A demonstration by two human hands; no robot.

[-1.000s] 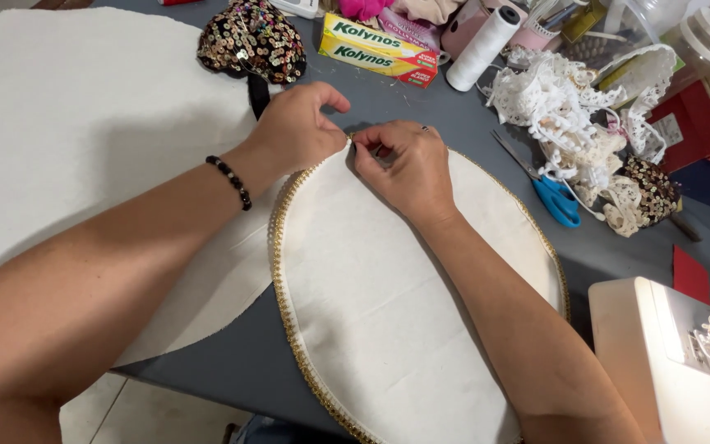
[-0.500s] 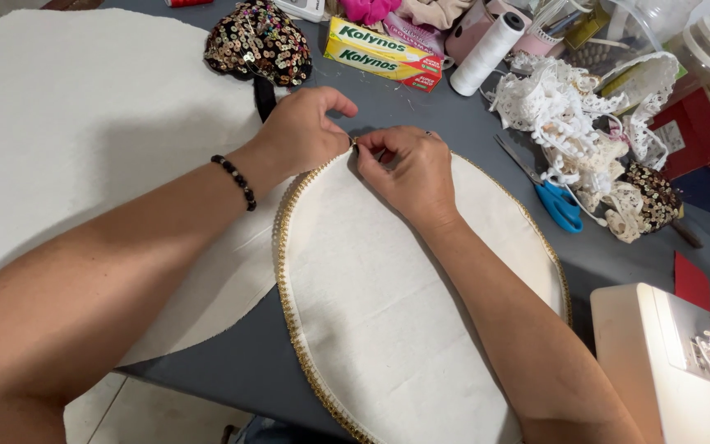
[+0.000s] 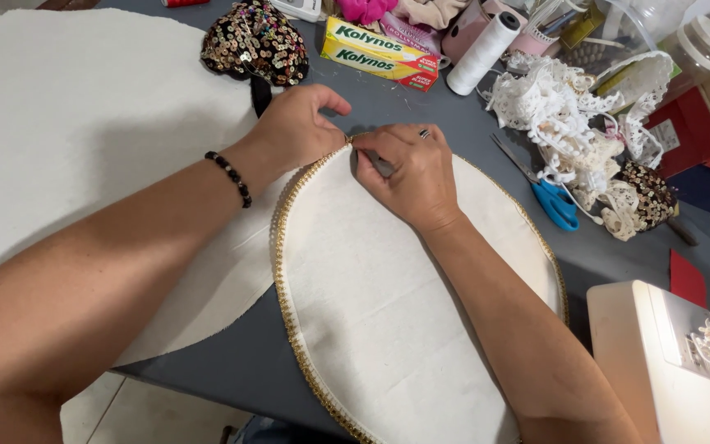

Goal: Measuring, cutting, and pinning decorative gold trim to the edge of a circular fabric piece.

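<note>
Change since earlier: we see both hands at the same spot on the top edge of the oval, the left hand's fingers now lifted a little more; the cloth and the clutter lie as before.
Left hand: the left hand rests on the far rim of the cream oval fabric panel, fingers loosely curled, its fingertips meeting the gold beaded trim where it reaches the top of the oval. We cannot tell whether it pinches the trim or only presses on it. A black bead bracelet sits on the wrist.
Right hand: the right hand lies palm down on the panel, thumb and forefinger drawn together on a small thin object at the rim, too hidden for us to name. It wears a ring.
Panel: it lies flat on the grey tabletop, partly over a large white round cloth, the trim running round its edge.
Nearby: blue-handled scissors just right of the panel, a heap of white lace, a white thread spool, a yellow and green carton, a dark sequinned piece, a white sewing machine at the lower right.
</note>
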